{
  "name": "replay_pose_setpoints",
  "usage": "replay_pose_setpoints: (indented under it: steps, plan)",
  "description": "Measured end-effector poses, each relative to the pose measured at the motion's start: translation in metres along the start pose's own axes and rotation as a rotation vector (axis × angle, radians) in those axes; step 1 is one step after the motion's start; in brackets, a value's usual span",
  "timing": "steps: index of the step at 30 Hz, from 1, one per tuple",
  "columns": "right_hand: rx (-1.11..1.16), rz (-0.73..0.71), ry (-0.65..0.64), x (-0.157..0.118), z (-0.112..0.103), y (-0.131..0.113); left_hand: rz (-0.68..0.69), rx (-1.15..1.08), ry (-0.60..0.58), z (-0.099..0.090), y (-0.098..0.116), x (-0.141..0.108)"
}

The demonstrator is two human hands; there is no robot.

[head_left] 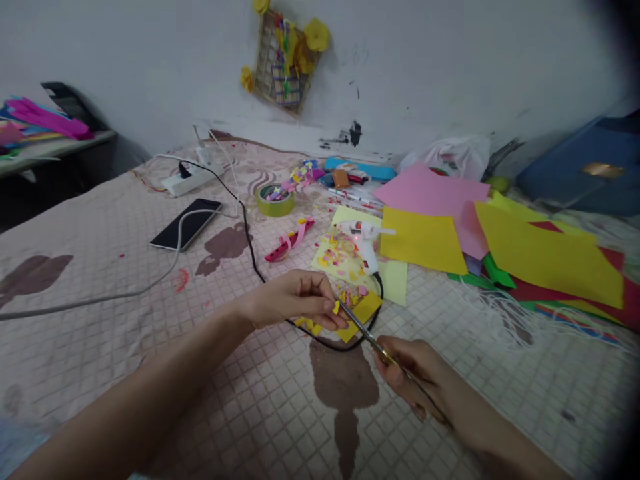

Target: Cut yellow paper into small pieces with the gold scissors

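Bare forearms (165, 390) nearest; right hand (417, 373) closed around scissors (371, 339), left hand (293, 299) pinching yellow scrap (337, 307), both nearer than glue gun (368, 253); seemingly trimming; any next snip would need steady pinch.

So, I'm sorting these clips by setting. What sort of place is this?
Probably a craft corner, perhaps in a home or small workshop: a glue gun lies among paper scraps, coloured sheets are heaped on the right, and a flower-trimmed hanging decorates the wall.

Room between forearms (167, 387) — then black cord (249, 237), seemingly passing under left hand (295, 300)
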State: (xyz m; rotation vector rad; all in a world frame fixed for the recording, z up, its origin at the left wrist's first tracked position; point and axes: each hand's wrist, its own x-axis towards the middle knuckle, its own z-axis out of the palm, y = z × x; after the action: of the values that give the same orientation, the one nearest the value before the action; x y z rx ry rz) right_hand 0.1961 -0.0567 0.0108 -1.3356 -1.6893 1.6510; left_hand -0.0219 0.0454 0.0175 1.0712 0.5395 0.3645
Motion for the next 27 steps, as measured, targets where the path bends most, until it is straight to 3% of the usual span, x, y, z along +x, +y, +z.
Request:
replay_pose_setpoints:
  steps: [7,14,20,27]
  plan:
    - [-0.025,-0.006,0.007,0.000,-0.002,0.016,-0.003,-0.016,-0.003,0.000,0.001,-0.001]
    - [-0.074,-0.028,0.039,0.000,-0.002,0.008,-0.009,-0.012,0.004,0.001,0.001,-0.001]
    - [-0.097,-0.010,0.039,0.000,-0.003,0.015,-0.014,-0.016,0.001,0.001,0.001,-0.001]
    - [0.092,0.018,0.119,0.004,0.000,0.012,0.000,0.031,0.081,0.005,0.000,0.001]
